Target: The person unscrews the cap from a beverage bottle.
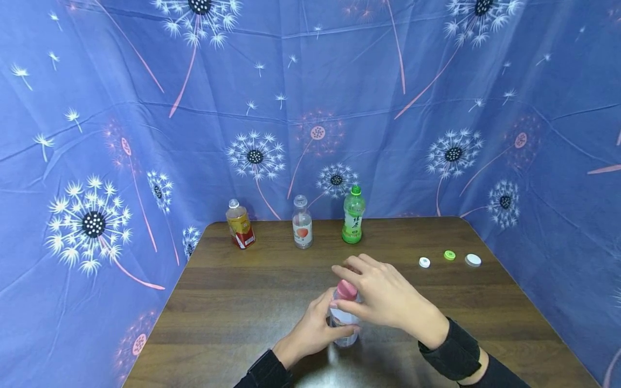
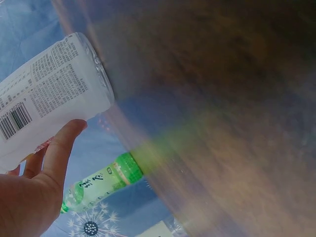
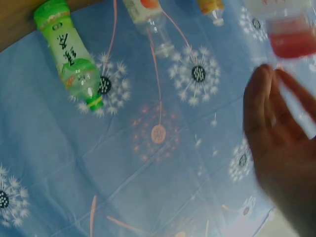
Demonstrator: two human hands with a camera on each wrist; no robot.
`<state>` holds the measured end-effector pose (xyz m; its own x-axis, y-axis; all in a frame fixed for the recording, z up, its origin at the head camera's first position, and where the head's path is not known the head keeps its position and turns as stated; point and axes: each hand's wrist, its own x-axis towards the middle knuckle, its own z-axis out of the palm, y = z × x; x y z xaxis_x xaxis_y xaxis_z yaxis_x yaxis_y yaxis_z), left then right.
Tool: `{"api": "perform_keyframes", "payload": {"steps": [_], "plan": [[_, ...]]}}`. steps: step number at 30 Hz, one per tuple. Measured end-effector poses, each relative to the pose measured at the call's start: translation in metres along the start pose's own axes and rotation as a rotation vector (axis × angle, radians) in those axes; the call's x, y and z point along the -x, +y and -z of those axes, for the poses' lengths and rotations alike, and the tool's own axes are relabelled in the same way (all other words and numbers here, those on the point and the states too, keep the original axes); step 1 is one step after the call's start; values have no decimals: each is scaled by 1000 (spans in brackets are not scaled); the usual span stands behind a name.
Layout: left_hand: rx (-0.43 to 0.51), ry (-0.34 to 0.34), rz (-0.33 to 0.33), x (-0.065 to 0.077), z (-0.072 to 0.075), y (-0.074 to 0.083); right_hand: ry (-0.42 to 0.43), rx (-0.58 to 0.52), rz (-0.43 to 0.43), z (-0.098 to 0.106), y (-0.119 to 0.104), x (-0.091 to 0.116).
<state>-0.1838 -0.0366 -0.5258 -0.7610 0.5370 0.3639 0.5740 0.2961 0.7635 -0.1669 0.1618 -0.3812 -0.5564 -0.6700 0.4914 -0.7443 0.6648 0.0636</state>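
The left hand [image 1: 310, 330], gripping the bottle [image 1: 342, 316] well short of the tabletop's [image 1: 233, 302] far edge, should brace it against twisting by the right hand [image 1: 385, 291], spread around the pink cap [image 1: 346, 290].

The bottle [image 1: 342, 318] looks plastic, the tabletop [image 1: 233, 302] glossy wood.

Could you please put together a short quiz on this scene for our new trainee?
1. Which of the person's hands holds the body of the pink-capped bottle?

2. How many loose caps lie on the table?

3. Fill in the blank: in the head view, the row at the back runs, left to right, yellow-and-red bottle, clear bottle, ____ bottle.

Key:
1. The left hand.
2. Three: two white and one green.
3. Green; the green bottle stands at the right end of that row.
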Motion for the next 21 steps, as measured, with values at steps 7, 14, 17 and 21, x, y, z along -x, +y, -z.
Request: {"api": "perform_keyframes", "payload": {"steps": [7, 14, 17, 21], "plan": [[22, -17, -37, 0, -1, -2, -189, -159, 180, 16, 9, 0], [18, -7, -50, 0, -2, -3, -237, -204, 225, 18, 11, -2], [16, -2, -52, 0, -2, -2, -238, -202, 225, 17, 12, -3], [6, 3, -34, 0, -1, -2, -235, -186, 204, 14, 12, -4]]}}
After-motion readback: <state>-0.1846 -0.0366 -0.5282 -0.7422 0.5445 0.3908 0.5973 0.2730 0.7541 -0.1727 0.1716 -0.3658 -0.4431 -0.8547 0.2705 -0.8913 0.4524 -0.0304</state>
